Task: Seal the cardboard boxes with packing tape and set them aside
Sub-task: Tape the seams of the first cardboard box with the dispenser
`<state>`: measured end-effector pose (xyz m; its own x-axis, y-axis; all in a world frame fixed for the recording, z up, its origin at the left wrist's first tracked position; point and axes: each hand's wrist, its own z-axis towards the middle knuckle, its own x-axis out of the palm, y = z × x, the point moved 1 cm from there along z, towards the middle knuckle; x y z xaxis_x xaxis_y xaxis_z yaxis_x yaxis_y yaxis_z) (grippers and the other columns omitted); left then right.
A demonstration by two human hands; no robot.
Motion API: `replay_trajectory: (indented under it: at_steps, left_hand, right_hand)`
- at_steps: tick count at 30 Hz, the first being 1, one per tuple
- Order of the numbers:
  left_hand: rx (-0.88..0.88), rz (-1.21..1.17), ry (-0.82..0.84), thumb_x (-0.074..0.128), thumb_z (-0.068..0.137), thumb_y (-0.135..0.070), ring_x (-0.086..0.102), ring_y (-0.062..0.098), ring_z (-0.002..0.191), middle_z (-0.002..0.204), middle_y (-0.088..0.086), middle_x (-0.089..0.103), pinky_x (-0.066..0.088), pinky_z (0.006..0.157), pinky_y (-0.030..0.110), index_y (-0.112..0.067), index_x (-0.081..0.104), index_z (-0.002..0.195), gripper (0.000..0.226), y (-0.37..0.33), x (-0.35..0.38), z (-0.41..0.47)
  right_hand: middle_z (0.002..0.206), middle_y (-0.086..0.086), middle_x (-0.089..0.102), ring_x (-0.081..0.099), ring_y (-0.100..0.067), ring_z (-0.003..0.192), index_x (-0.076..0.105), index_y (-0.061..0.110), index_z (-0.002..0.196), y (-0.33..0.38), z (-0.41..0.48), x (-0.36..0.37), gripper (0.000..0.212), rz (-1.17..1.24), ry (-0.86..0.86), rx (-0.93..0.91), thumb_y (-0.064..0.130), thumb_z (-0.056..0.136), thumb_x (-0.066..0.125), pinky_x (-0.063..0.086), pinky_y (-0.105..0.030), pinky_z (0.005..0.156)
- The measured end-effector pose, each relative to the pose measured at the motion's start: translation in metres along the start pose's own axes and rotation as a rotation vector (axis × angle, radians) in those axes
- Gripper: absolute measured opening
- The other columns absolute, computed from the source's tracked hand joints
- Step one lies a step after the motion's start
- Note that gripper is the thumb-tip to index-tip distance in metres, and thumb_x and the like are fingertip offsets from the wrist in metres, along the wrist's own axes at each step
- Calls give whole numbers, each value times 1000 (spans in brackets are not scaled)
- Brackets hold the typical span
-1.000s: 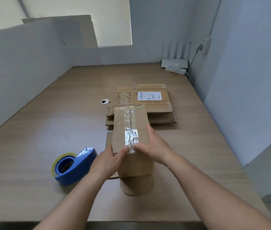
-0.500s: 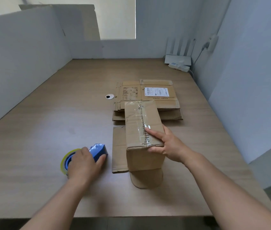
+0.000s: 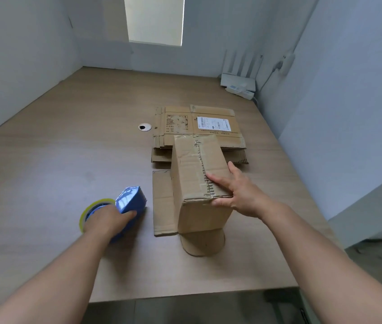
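A tall brown cardboard box [image 3: 194, 174] stands on the wooden table [image 3: 68, 155], its top flaps closed along a taped centre seam. My right hand [image 3: 239, 192] rests on the near right part of the top, fingers spread straight over the seam and thumb along the front edge. To the left lies a blue tape dispenser [image 3: 129, 202] with a yellowish tape roll. My left hand [image 3: 105, 220] grips it from above, fingers curled round its body. Loose flaps of the box lie flat on the table at its left and front.
A stack of flattened cardboard boxes [image 3: 199, 127] with a white label lies behind the standing box. A round cable hole [image 3: 144, 127] sits left of the stack. A white router and power strip [image 3: 239, 84] stand in the far right corner. Grey partition walls enclose the table.
My left hand left the box top, reached left to the tape dispenser and now grips it. My right hand stayed on the box top. The camera view shifted.
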<state>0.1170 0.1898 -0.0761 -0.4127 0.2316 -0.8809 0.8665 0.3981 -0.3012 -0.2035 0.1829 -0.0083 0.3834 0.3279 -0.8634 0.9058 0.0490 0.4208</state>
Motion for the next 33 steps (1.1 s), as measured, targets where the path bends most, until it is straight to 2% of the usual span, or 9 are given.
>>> replay_trajectory:
  at_steps: [4,7,9,12,16,21,27,30,33]
  left_hand:
    - [272,-284,39,65,85,-43,59,17,79,86,0,63,48,69,34,-20,58,93,25,-8,-26,-13]
    - [509,-415,78,73,82,-31,59,17,80,89,-3,63,47,63,27,-24,59,97,21,-24,-56,-42]
    - [623,-449,101,76,78,-30,61,15,80,89,-5,65,49,64,26,-27,61,97,25,-33,-71,-59]
    - [718,-488,142,69,57,-53,62,11,75,83,-9,67,51,62,25,-29,63,97,46,-45,-86,-80]
    - [787,-449,186,64,55,-58,63,13,79,87,-14,66,56,66,33,-29,62,99,53,-59,-93,-92]
    - [816,-411,199,65,56,-58,64,13,78,86,-12,68,56,67,35,-31,63,99,51,-67,-91,-96]
    - [781,-482,228,70,55,-60,64,8,76,87,-18,68,51,60,22,-32,64,92,47,-88,-89,-105]
    - [739,-513,233,69,31,-82,67,7,76,85,-15,70,55,60,23,-28,66,91,81,-102,-100,-108]
    - [726,-477,251,67,29,-84,69,8,72,81,-13,72,55,56,19,-27,67,90,83,-113,-111,-108]
  right_hand:
    - [161,-2,-8,-2,-25,147,25,52,143,13,-8,-15,78,-89,26,7,62,77,64,8,-46,119]
    - [159,-1,17,13,-21,145,42,33,142,28,-18,-30,56,97,-171,-73,47,90,57,14,-45,119]
    - [148,6,37,29,-10,138,51,28,135,43,-29,-41,44,288,-286,-190,37,93,57,24,-37,116]
    - [128,17,54,48,5,117,57,33,126,71,-49,-50,47,509,-217,-318,42,80,62,37,-17,101]
    - [110,16,66,57,-1,101,64,39,107,86,-64,-51,31,616,-144,-430,29,77,68,42,-16,84]
    - [72,21,63,55,4,70,71,16,84,79,-67,-49,14,650,-276,-451,4,86,66,45,-15,65]
    - [78,19,59,58,0,75,72,10,87,66,-63,-46,4,471,-628,-454,10,85,68,48,-14,70]
    - [78,9,64,59,0,71,71,10,86,64,-64,-48,4,614,-672,-338,10,86,68,49,-13,66]
    - [68,4,64,55,0,56,67,14,79,60,-65,-52,8,858,-620,-185,11,86,68,48,-16,57]
